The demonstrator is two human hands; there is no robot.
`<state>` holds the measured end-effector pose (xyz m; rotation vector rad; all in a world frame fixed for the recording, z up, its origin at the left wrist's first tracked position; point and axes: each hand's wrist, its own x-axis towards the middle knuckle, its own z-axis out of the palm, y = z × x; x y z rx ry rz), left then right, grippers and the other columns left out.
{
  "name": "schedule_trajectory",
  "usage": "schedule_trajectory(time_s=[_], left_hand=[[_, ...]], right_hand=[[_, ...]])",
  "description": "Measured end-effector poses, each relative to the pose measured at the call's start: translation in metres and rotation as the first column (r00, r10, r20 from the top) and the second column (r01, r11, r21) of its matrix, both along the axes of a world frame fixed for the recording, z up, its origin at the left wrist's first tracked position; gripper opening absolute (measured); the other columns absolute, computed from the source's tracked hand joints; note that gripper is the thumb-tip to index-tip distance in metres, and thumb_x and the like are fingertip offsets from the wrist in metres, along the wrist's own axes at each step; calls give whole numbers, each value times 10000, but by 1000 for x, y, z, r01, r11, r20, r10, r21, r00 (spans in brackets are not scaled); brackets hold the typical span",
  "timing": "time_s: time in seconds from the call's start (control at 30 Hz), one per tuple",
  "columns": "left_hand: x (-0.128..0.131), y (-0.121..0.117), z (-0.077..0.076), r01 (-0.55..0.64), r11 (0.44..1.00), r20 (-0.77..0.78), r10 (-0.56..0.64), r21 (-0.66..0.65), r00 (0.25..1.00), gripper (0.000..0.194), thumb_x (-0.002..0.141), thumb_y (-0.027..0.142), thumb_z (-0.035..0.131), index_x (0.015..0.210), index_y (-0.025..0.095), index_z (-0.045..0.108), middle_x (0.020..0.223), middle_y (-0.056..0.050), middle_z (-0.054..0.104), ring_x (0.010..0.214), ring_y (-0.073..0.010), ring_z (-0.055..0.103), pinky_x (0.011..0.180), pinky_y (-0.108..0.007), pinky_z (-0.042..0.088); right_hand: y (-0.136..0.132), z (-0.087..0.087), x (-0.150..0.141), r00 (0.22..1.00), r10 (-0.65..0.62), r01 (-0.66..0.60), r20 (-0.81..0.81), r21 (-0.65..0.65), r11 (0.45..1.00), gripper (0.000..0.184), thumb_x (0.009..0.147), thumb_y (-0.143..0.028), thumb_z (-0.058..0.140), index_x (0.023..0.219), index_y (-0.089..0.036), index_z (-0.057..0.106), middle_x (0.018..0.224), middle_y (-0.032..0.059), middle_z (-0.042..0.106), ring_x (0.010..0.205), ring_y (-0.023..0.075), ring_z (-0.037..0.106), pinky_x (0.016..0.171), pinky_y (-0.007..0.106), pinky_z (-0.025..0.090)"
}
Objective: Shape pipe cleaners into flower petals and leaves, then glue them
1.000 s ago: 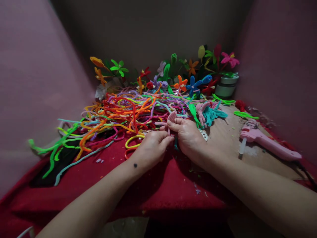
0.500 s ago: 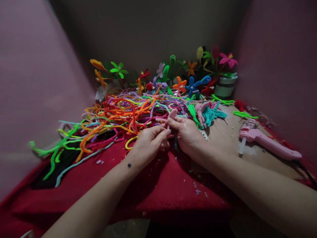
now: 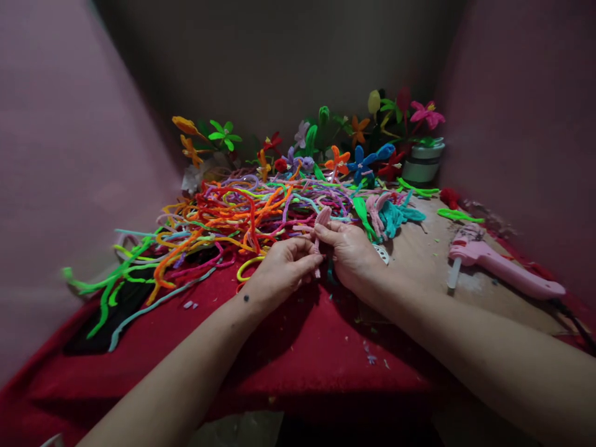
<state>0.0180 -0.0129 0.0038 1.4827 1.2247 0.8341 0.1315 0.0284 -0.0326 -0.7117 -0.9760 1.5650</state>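
A: Both hands are together over the front of the table [image 3: 195,366], right in the middle, and there's a pink fuzzy piece [image 3: 323,216] between them!
B: Who has which end?
A: The right hand [image 3: 351,254] pinches it partway down, thumb on the near side, with a rounded, petal-like tip standing up above the grip. The left hand [image 3: 285,264] is closed at the lower stretch, thumb and fingers gathered around it, and a short tail pokes out just below.
B: And around them?
A: Straight behind, a great tangle of coloured fuzzy stems [image 3: 233,208], orange and red loudest. Just beside the left hand, a yellow ring [image 3: 248,268], partly hidden. By the right hand, a white disc with holes [image 3: 382,253], and beyond it a teal bundle [image 3: 395,216] next to a green leaf shape [image 3: 362,217].
B: Over on the right side?
A: A pink glue gun [image 3: 505,267] lies on a brown board [image 3: 419,248], well apart from the hands, its pale stick angled down.
B: And the back row?
A: Fuzzy flowers! A blue one [image 3: 361,162] beside an orange one [image 3: 337,160], with a pale pot [image 3: 423,162] further right.
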Motion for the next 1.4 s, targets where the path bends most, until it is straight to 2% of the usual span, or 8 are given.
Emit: schedule_trajectory(time_s=[0.4, 0.5, 0.63, 0.77, 0.83, 0.97, 1.07, 1.4], left_hand=[[-13, -4, 9, 266, 905, -67, -304, -331, 950, 182, 684, 278, 622, 627, 135, 524, 489, 27, 521, 369, -30, 361, 373, -154, 234], [-18, -1, 12, 48, 992, -60, -55, -120, 997, 223, 718, 345, 601, 659, 141, 532, 465, 47, 481, 358, -28, 323, 369, -160, 224], [-19, 6, 9, -251, 948, 54, 245, 197, 968, 244, 696, 360, 634, 805, 158, 552, 616, 36, 553, 471, -54, 440, 445, -168, 328], [-20, 7, 2, -200, 925, -90, 240, 322, 967, 175, 746, 319, 569, 723, 145, 577, 587, 25, 542, 501, -74, 449, 480, -185, 350], [-23, 7, -2, -126, 849, -248, 287, 514, 925, 159, 772, 279, 530, 699, 149, 582, 591, 15, 547, 530, -85, 469, 511, -193, 356], [-32, 9, -9, 269, 651, -623, 402, 710, 671, 164, 807, 211, 453, 708, 163, 575, 640, -11, 576, 551, -108, 496, 504, -218, 304], [-35, 10, -8, 339, 652, -703, 438, 678, 560, 193, 822, 249, 442, 701, 171, 571, 562, 5, 543, 455, -96, 436, 450, -224, 244], [-41, 17, 6, -300, 843, -129, 392, 446, 911, 171, 772, 279, 520, 640, 169, 526, 483, 49, 500, 364, -59, 414, 371, -172, 327]], right_hand=[[5, 16, 7, 986, -162, 164, 27, -109, 980, 111, 664, -235, 630, 637, -141, 578, 538, 9, 606, 481, 111, 536, 490, 241, 402], [5, 17, 9, 991, -130, 132, 30, -129, 983, 103, 676, -220, 623, 639, -137, 574, 527, 13, 602, 475, 109, 542, 480, 234, 400], [1, 11, 7, 996, 43, -36, 80, -84, 996, 181, 656, -287, 668, 651, -121, 597, 535, 22, 607, 448, 103, 530, 454, 227, 382], [-2, 7, 5, 987, 126, -121, 104, -53, 991, 208, 645, -308, 684, 656, -113, 614, 567, 35, 625, 493, 112, 556, 495, 235, 412], [-3, 7, 4, 983, 114, -113, 143, -22, 993, 193, 658, -301, 670, 623, -122, 605, 551, 25, 617, 493, 108, 552, 493, 228, 409], [-5, 8, 5, 931, -1, -19, 364, 52, 998, 236, 691, -278, 623, 511, -151, 539, 470, -5, 567, 399, 77, 471, 408, 204, 333], [-7, 10, 5, 887, -27, -6, 461, 70, 998, 274, 709, -312, 593, 493, -162, 520, 438, -16, 537, 320, 67, 398, 342, 217, 257], [-5, 15, 5, 937, 7, -7, 349, 0, 1000, 244, 706, -249, 603, 497, -144, 534, 456, -5, 550, 383, 62, 443, 402, 207, 313]])
